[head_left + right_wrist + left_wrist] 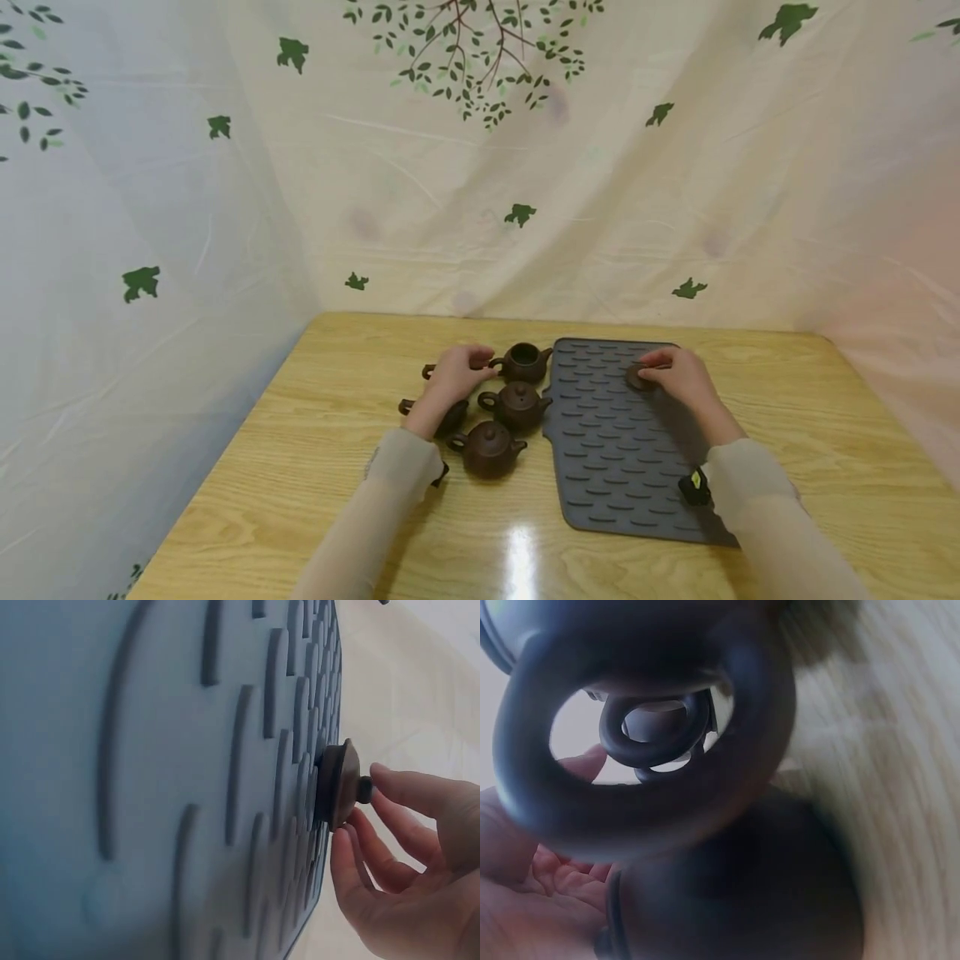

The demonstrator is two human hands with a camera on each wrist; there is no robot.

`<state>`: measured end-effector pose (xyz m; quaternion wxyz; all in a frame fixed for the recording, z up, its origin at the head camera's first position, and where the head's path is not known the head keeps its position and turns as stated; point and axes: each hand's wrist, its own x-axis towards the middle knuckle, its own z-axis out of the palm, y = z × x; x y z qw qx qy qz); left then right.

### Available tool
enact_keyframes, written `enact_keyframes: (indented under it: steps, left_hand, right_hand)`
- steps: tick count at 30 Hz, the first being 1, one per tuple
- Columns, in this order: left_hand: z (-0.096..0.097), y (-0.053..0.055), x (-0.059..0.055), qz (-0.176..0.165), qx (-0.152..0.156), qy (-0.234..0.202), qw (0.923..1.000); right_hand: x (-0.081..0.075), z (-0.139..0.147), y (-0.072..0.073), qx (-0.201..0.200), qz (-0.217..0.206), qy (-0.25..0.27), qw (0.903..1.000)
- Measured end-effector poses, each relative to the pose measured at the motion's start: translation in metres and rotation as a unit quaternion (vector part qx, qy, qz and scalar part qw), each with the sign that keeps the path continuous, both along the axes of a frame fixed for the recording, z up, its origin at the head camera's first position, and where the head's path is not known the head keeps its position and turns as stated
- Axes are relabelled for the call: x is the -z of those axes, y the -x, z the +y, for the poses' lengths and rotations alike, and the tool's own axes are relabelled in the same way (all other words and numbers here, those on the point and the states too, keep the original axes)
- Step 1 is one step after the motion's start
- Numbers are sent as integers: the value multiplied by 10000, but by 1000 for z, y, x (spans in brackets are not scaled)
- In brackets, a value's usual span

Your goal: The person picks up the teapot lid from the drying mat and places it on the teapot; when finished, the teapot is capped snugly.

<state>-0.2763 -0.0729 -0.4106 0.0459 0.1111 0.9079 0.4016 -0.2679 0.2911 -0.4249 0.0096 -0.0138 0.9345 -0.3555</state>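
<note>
My right hand (pixel 678 379) pinches a small dark brown teapot lid (pixel 346 786) over the ribbed grey mat (pixel 600 467). Its thumb and fingers are at the knob and rim, the lid's underside right at the mat. My left hand (pixel 456 375) reaches over the back of the teapot group, fingers loosely bent. Its fingertips are near the handle of a lidless teapot (pixel 523 363), and it hides most of another teapot behind it. A close teapot handle (pixel 649 825) covers part of the left fingers in the left wrist view.
Two lidded teapots, one in the middle (pixel 517 404) and one in front (pixel 489 452), stand left of the mat. Another dark teapot (pixel 452 419) is partly behind the left forearm. All are on a wooden table (pixel 300 483) before a leaf-patterned cloth (pixel 450 242).
</note>
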Motion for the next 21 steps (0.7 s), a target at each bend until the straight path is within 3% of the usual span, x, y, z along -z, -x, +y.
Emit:
enact_keyframes:
  steps: [12,21]
  left_hand:
    - [1,1,1,-75,-115,57,9999]
    - [5,6,-1,169,-132,565,9982]
  right_hand:
    - [2,2,0,76,-29,28,10000]
    - [-6,-22,9,-96,86,149,9998]
